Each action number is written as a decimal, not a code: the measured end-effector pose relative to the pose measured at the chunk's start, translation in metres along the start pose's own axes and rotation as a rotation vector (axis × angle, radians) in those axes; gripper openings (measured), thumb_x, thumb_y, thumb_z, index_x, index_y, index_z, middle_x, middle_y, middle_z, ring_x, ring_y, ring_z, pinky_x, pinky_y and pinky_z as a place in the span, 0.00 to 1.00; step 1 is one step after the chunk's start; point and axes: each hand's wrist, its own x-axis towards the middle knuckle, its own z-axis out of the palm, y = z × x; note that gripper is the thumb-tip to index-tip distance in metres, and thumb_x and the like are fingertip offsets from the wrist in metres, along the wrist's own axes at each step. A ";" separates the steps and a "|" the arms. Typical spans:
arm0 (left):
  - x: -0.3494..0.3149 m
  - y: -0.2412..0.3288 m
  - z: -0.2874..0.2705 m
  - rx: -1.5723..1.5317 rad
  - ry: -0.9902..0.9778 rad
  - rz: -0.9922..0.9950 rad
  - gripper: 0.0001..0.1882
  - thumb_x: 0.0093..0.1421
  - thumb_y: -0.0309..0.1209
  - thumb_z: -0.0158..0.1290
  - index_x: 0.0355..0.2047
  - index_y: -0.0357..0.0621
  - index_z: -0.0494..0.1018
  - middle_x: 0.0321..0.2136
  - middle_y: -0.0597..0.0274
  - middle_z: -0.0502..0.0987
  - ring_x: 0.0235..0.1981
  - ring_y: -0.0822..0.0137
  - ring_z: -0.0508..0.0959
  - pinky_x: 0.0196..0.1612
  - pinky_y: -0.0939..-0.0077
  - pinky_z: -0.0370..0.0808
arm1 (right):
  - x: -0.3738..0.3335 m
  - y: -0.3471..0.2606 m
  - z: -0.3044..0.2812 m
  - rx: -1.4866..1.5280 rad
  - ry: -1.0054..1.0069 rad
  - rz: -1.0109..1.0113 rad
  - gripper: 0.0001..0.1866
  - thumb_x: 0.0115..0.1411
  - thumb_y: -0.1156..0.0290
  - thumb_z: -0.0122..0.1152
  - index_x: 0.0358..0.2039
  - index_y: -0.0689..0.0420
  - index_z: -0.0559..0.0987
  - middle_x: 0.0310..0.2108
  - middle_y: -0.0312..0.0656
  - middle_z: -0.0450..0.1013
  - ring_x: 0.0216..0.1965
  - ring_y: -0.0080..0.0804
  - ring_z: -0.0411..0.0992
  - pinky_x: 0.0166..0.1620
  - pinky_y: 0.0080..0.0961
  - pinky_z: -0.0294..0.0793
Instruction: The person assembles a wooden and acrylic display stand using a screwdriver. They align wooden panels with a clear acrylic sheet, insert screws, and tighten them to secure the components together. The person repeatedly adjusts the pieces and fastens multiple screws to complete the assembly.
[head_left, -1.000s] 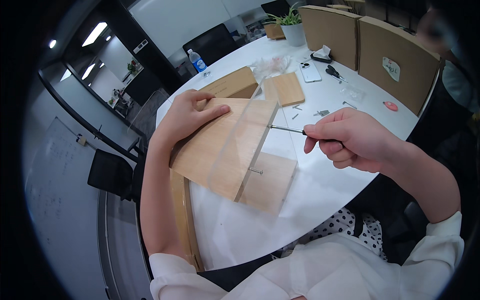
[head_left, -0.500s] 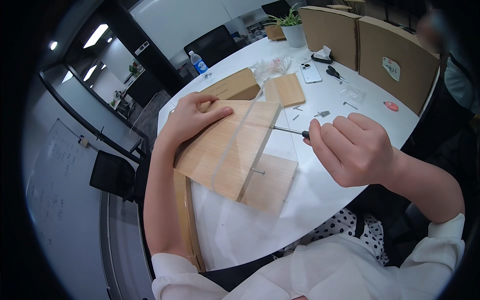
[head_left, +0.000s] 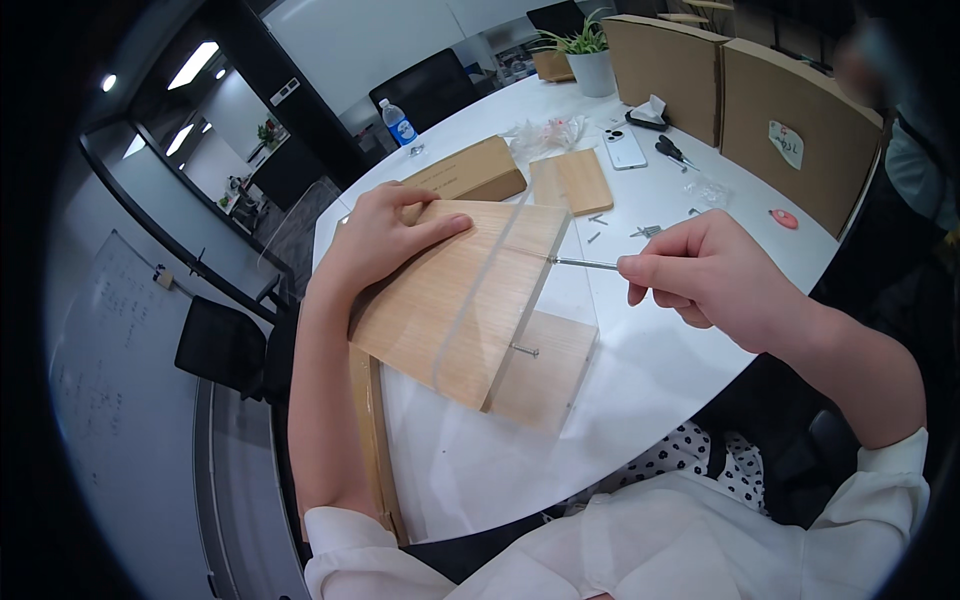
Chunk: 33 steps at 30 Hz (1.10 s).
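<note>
The left hand (head_left: 398, 232), left of the frame's centre, grasps the board (head_left: 430, 310): the thumb lies flat on its pale face, while the fingers bend over the upper-left edge, their tips partly hidden. A modest spread separates thumb and forefinger.

The right hand (head_left: 705, 270), right of centre, is closed around the screwdriver (head_left: 588, 264). Thumb and forefinger pinch it near the shaft, the other fingers curl inward, and the handle is hidden in the grip. The shaft points left, its tip at the board's right edge; whether it sits in a screw head is too small to tell.

The board fills the middle of the frame, tilted, light wood with fine straight grain. A clear panel (head_left: 462, 325) with a rounded, frosted-looking edge overlaps it. Lower on the board's right edge, a screw (head_left: 527, 350) sticks out. Behind the panel, at lower centre, shows a paler block (head_left: 550, 372). Loose screws (head_left: 648, 231) lie on the white table (head_left: 480, 490), right of upper centre.
</note>
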 end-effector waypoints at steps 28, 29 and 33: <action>-0.002 0.005 -0.004 -0.019 -0.017 -0.007 0.33 0.53 0.54 0.65 0.45 0.34 0.81 0.43 0.52 0.81 0.46 0.61 0.76 0.49 0.66 0.73 | 0.005 0.033 0.011 -0.372 0.209 -0.627 0.13 0.64 0.71 0.61 0.24 0.65 0.79 0.14 0.36 0.64 0.15 0.23 0.59 0.18 0.22 0.56; -0.004 0.004 -0.002 -0.023 -0.014 -0.008 0.33 0.53 0.54 0.66 0.45 0.34 0.81 0.43 0.52 0.81 0.46 0.61 0.76 0.48 0.66 0.73 | 0.005 0.029 0.009 -0.261 0.149 -0.459 0.14 0.65 0.71 0.60 0.24 0.66 0.79 0.14 0.34 0.64 0.15 0.21 0.58 0.18 0.21 0.54; -0.003 0.007 -0.005 -0.029 -0.024 0.023 0.33 0.53 0.54 0.66 0.45 0.34 0.81 0.42 0.53 0.80 0.46 0.61 0.76 0.48 0.66 0.73 | 0.000 0.009 0.002 0.235 -0.059 0.054 0.17 0.68 0.67 0.58 0.25 0.66 0.80 0.15 0.29 0.62 0.16 0.14 0.52 0.19 0.17 0.48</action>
